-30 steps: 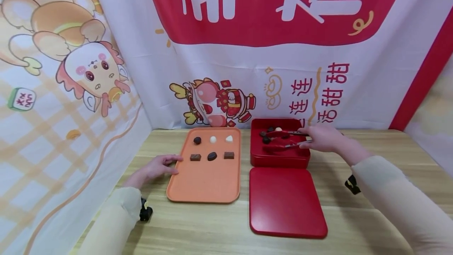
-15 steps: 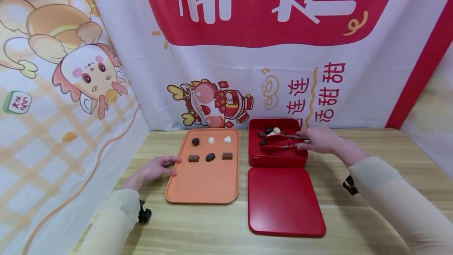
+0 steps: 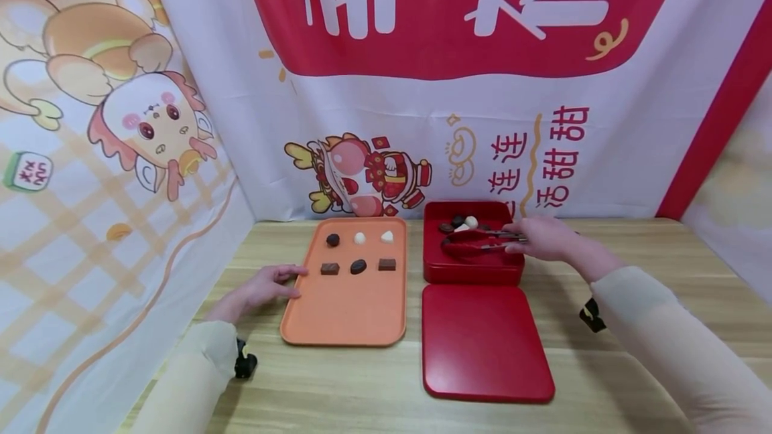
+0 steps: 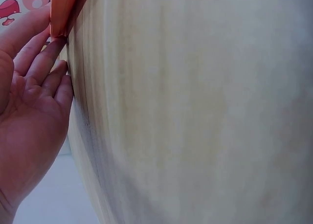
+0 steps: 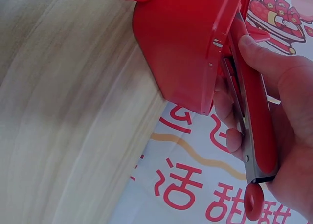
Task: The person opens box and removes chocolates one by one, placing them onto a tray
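While right-wrist view shows tongs (image 5: 256, 106), only head view shows chocolates (image 3: 358, 266)

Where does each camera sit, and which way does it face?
Head: on the head, facing forward and down at orange tray and red box; shows both sleeves, left grip, right grip.
Left wrist: worn there, facing table and the tray's edge; shows left grip.
Right wrist: worn there, facing tongs and red box; shows right grip.
Shared: head and right wrist both show the tongs.

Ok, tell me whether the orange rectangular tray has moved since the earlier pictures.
No: in the head view, the tray holds its place against the red cartoon figure on the white cloth backdrop.
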Available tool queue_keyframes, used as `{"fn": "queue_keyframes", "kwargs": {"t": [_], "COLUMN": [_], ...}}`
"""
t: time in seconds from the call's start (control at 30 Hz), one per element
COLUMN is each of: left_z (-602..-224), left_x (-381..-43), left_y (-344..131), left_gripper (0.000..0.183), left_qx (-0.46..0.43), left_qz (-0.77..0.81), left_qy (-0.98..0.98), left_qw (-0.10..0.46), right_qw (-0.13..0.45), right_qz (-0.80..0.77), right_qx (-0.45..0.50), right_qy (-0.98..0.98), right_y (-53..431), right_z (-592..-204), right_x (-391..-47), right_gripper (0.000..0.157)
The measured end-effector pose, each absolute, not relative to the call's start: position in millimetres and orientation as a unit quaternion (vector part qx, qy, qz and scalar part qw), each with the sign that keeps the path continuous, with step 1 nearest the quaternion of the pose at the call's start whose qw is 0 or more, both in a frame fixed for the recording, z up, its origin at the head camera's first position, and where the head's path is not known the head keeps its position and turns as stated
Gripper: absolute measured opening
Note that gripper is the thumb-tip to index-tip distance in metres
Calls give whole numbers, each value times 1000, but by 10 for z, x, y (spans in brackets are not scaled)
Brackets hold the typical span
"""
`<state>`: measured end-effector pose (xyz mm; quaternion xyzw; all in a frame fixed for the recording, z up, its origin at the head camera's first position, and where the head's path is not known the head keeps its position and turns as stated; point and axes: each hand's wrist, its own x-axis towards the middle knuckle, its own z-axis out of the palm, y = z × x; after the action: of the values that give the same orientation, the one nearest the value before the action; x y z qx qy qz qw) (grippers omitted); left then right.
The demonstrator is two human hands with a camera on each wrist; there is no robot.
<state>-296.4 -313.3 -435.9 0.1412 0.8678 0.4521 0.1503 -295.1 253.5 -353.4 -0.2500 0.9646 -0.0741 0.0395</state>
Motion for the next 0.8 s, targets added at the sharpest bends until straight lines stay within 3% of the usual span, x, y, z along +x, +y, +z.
{"fn": "queue_keyframes", "kwargs": {"t": [0.8], "left_z": [-4341], "left_x": [-2951], "left_y": [-3131], "left_gripper": [53], "left_qx": [133], "left_qz": [455], "left_qy": [868], "left_qw": [151], "right_qw": [-34], "right_qz": [-85], "right_qx": [-259], "right_qy": [962], "right_y": [2668], "right_z": [-3414], "right_x": [-2741], "right_gripper": [54]}}
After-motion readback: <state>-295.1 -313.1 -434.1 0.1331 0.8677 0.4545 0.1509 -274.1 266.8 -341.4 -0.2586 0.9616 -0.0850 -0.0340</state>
